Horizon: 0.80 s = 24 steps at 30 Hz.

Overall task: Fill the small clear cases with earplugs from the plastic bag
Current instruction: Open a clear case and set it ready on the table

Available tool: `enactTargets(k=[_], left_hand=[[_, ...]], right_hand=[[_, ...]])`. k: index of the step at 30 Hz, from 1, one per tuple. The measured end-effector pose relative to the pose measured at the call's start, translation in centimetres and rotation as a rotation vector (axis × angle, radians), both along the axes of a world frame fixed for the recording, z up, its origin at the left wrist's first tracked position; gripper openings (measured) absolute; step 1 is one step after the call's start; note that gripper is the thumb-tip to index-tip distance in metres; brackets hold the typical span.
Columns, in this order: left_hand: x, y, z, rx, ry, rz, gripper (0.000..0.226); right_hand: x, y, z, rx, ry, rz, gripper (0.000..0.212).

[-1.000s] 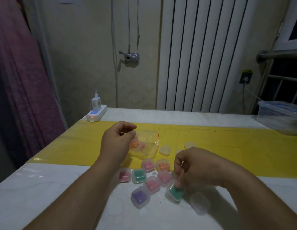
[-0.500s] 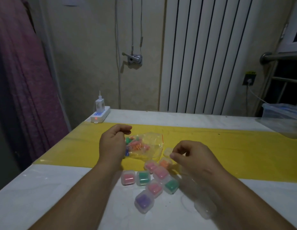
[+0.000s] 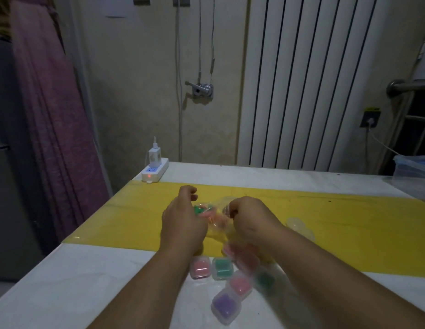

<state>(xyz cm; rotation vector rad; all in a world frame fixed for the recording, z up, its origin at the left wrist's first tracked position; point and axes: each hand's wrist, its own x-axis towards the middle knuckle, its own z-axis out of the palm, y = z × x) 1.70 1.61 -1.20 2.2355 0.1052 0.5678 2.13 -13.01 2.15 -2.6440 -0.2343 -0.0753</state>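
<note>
Broadly, the white counter [image 3: 64,293] filled the lower half of the frame, its left edge running diagonally from the lower left up to a power strip [image 3: 154,173] at the far corner. A yellow strip [image 3: 349,222] crossed it from side to side. Bare surface lay open at the lower left and across the yellow at centre right. A lidded bin [image 3: 413,167] was cut off by the right border.

Both forearms rose from the bottom edge and converged at frame centre. The left hand [image 3: 183,222] showed its back to the camera with fingers curled, its grip closed on the left side of the plastic bag [image 3: 216,224]. The right hand [image 3: 252,219] was bunched at the bag's upper right, its grip clenched on the film. Whether an earplug also sat between those fingertips could not be made out.

The bag was between the hands over the yellow strip, with green and orange earplugs [image 3: 206,211] showing through it.

Below the wrists, filled cases clustered on the white surface: a pink case [image 3: 200,269], a green case [image 3: 222,269] touching it, a second pink case [image 3: 240,284] and a purple case [image 3: 224,305] nearest the bottom. Others under the right forearm were blurred and partly hidden. Pale empty cases [image 3: 299,225] right of the right wrist were hard to count.
</note>
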Motion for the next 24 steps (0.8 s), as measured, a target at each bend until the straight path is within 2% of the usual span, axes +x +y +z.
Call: enactTargets(k=[2,4,9,15,18,21,24], left_hand=[[-0.3,-0.1,-0.1,-0.047,0.041,-0.032,0.057],[-0.3,-0.1,-0.5,-0.022,0.069,-0.038,0.061],[0.2,0.0,-1.0,0.005,0.088,-0.023,0.058],[0.3,-0.1,-0.9,0.077,0.103,-0.012,0.040],[0.3,0.0,-1.1,0.081,0.094,-0.007,0.041],[0.3,0.0,-1.1,0.076,0.085,-0.008,0.041],[0.2,0.0,-1.0,0.074,0.084,-0.011,0.042]], right_hand=[[0.2,1.1,0.1,0.040,0.015,0.006,0.013],[0.9,1.7,-0.2,0.020,0.024,-0.016,0.011],[2.5,2.1,-1.1,-0.118,0.088,-0.066,0.021],[2.9,2.6,-1.1,-0.243,0.144,-0.062,0.024],[3.1,2.4,-1.1,-0.106,0.053,-0.076,0.017],[3.1,2.1,-1.1,0.154,-0.054,-0.071,0.006],[3.0,2.2,-0.9,0.250,-0.106,-0.042,0.022]])
